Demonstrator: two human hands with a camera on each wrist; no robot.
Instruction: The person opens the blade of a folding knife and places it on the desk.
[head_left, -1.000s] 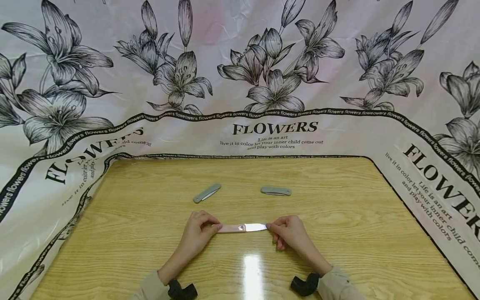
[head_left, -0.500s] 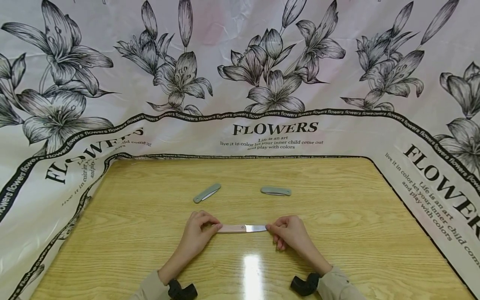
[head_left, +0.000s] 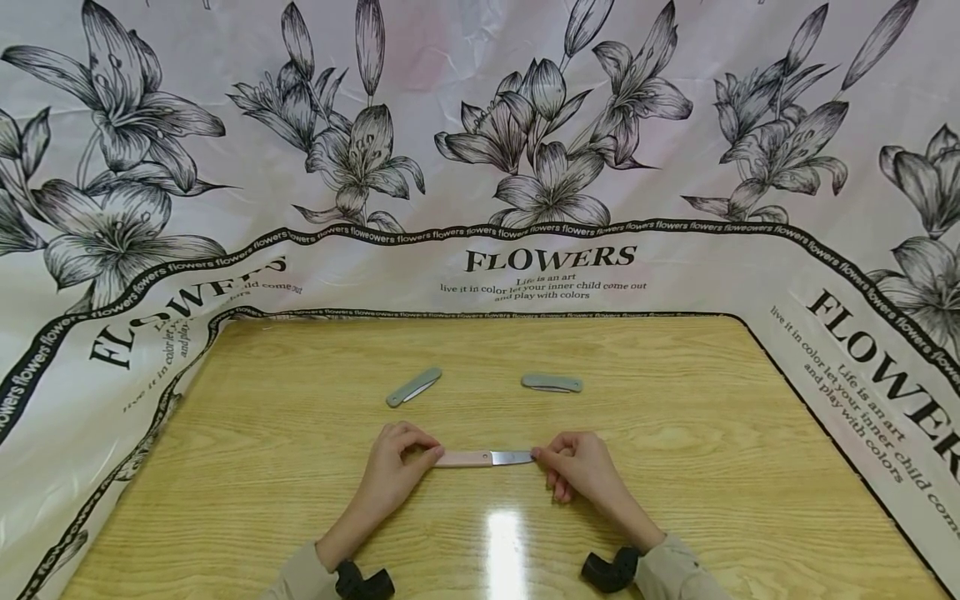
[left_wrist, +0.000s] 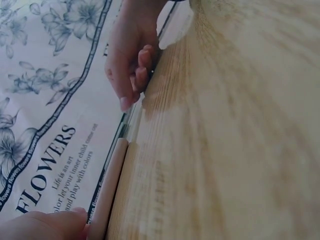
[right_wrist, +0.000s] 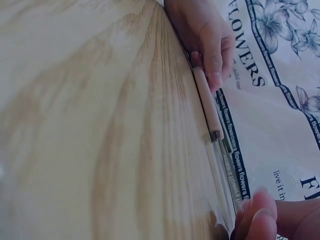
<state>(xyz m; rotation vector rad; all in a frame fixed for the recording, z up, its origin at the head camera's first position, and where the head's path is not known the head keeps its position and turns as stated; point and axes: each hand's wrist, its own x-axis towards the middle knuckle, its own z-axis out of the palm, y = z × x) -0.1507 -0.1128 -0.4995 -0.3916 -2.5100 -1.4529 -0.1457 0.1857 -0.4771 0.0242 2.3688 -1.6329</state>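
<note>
A folding knife with a pale pink handle (head_left: 465, 459) lies level across the middle of the head view, its silver blade (head_left: 512, 457) unfolded and pointing right. My left hand (head_left: 399, 460) pinches the handle's far left end between thumb and fingers. At the other end, the thumb and finger of my right hand (head_left: 581, 464) pinch the blade's tip, which they cover. In the left wrist view the pink handle (left_wrist: 109, 187) runs up from my left thumb. The right wrist view shows the blade (right_wrist: 223, 172) leading from the handle to my right fingertips.
Beyond the hands, two grey-green folding knives lie folded on the wooden table (head_left: 675, 400): one slanted at left (head_left: 414, 387), one nearly level at right (head_left: 552, 382). A flower-printed cloth (head_left: 555, 275) borders the table's back and sides. Black wrist mounts (head_left: 364, 580) sit below the hands.
The knife has turned slightly in the fingers: the blade's bright shine and the glint at the pivot have faded. Both hands stay in almost the same place.
</note>
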